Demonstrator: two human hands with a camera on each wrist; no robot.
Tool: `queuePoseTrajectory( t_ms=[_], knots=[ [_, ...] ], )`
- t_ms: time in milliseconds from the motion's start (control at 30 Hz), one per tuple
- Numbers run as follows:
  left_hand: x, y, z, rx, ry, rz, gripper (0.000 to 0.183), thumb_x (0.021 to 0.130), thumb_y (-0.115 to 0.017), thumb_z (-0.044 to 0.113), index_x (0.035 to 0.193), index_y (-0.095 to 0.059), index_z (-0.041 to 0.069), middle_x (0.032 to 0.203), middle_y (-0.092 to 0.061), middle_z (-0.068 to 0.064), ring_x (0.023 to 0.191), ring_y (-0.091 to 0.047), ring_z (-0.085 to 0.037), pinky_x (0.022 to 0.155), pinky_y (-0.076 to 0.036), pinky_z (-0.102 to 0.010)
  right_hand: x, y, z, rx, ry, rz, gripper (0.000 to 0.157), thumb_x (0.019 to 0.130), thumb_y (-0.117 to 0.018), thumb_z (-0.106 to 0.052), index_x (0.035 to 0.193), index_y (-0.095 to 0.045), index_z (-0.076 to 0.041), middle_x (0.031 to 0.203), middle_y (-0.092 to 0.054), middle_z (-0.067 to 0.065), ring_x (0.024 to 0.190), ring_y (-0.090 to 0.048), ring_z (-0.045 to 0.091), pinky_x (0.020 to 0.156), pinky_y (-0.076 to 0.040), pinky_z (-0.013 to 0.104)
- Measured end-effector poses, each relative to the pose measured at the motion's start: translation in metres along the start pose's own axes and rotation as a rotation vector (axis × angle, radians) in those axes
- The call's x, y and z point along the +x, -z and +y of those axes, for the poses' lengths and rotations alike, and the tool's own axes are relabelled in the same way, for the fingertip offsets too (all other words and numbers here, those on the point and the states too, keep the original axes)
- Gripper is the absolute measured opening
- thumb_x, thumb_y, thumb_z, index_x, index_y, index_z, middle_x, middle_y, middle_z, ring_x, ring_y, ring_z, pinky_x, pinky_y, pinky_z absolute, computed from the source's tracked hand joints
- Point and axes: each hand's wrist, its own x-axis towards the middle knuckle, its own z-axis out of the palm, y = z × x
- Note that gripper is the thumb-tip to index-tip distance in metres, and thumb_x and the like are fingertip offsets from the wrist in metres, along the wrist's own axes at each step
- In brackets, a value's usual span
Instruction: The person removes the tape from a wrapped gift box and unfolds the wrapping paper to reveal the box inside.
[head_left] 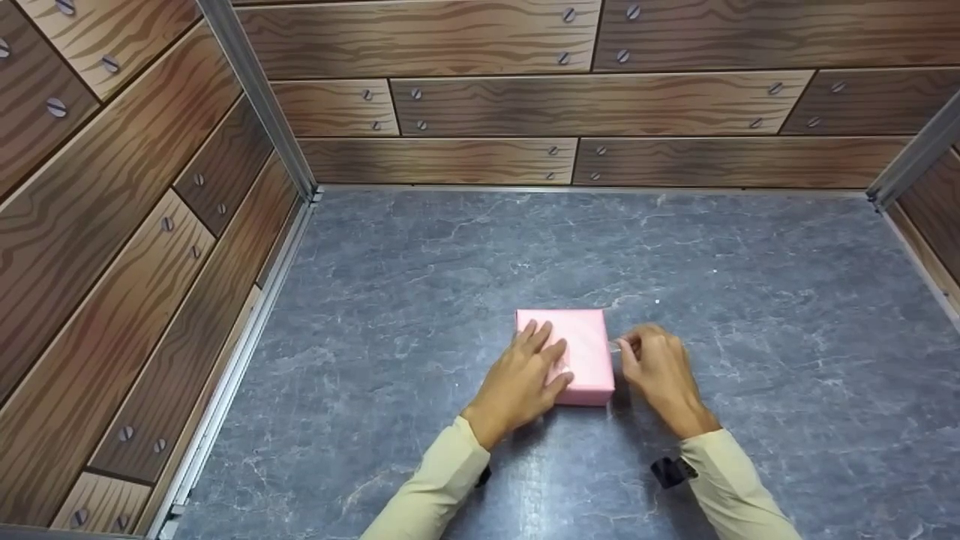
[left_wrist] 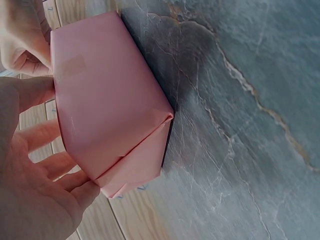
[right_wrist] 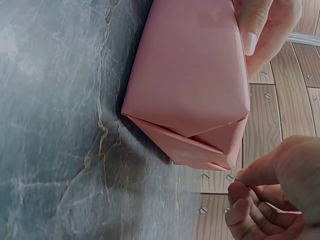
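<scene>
A box wrapped in pink paper (head_left: 591,337) lies on the grey marbled surface. My left hand (head_left: 517,375) rests on its top with fingers spread and fairly straight. Just right of the box, my right hand (head_left: 660,371) pinches a small clear strip (head_left: 614,346), seemingly tape, between thumb and fingertips. The right wrist view shows folded paper flaps (right_wrist: 190,147) at the box end nearest that hand, with the edges slightly raised. On the long side facing me, a tape patch (left_wrist: 71,67) is stuck to the paper. The strip itself is hard to make out in the wrist views.
Wood-patterned walls (head_left: 600,105) stand at the back and on both sides, with metal framing (head_left: 262,97) at the corners. A small white speck (head_left: 657,301) lies behind the right hand. A black device (head_left: 673,472) is at the right wrist.
</scene>
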Motion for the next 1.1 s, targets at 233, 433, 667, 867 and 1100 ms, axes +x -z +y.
queuePoseTrajectory(
  t_ms=[233, 433, 667, 867, 1100],
  knots=[
    [0.000, 0.001, -0.001, 0.007, 0.012, -0.020, 0.049, 0.100, -0.062, 0.036, 0.139, -0.061, 0.007, 0.152, -0.046, -0.021, 0.144, -0.038, -0.039, 0.119, -0.031, -0.048, -0.001, 0.006, 0.006, -0.001, 0.001, 0.024, 0.004, 0.084, -0.071, 0.004, 0.081, -0.071, 0.006, 0.077, -0.067, 0.017, 0.066, -0.064, 0.032, 0.062, -0.053, 0.050],
    [-0.002, 0.002, -0.001, -0.003, 0.020, -0.034, 0.050, 0.100, -0.061, 0.037, 0.141, -0.060, 0.007, 0.153, -0.044, -0.021, 0.145, -0.036, -0.039, 0.120, -0.029, -0.049, -0.002, 0.010, 0.008, 0.010, -0.001, -0.009, 0.003, 0.085, -0.073, 0.004, 0.082, -0.072, 0.006, 0.078, -0.069, 0.018, 0.067, -0.066, 0.031, 0.063, -0.054, 0.049],
    [-0.002, 0.002, 0.000, -0.012, 0.030, -0.055, 0.051, 0.101, -0.059, 0.038, 0.143, -0.058, 0.008, 0.155, -0.043, -0.020, 0.146, -0.034, -0.038, 0.120, -0.028, -0.048, -0.004, 0.016, 0.008, 0.013, -0.006, -0.051, 0.004, 0.088, -0.071, 0.003, 0.085, -0.072, 0.005, 0.081, -0.070, 0.017, 0.070, -0.067, 0.031, 0.065, -0.055, 0.049],
    [-0.001, 0.000, 0.000, 0.012, -0.003, -0.029, 0.050, 0.102, -0.059, 0.037, 0.141, -0.059, 0.006, 0.153, -0.045, -0.022, 0.145, -0.036, -0.039, 0.121, -0.027, -0.045, -0.005, 0.019, 0.010, 0.004, -0.024, -0.079, 0.005, 0.088, -0.071, 0.003, 0.085, -0.074, 0.004, 0.080, -0.071, 0.016, 0.071, -0.067, 0.030, 0.067, -0.055, 0.050],
    [-0.001, -0.002, 0.001, 0.042, -0.014, -0.016, 0.050, 0.102, -0.058, 0.037, 0.142, -0.059, 0.006, 0.152, -0.046, -0.021, 0.145, -0.037, -0.038, 0.122, -0.027, -0.043, -0.004, 0.024, 0.011, -0.014, -0.040, -0.096, 0.004, 0.087, -0.072, 0.002, 0.087, -0.076, 0.004, 0.078, -0.072, 0.015, 0.069, -0.068, 0.030, 0.066, -0.055, 0.051]
  ],
)
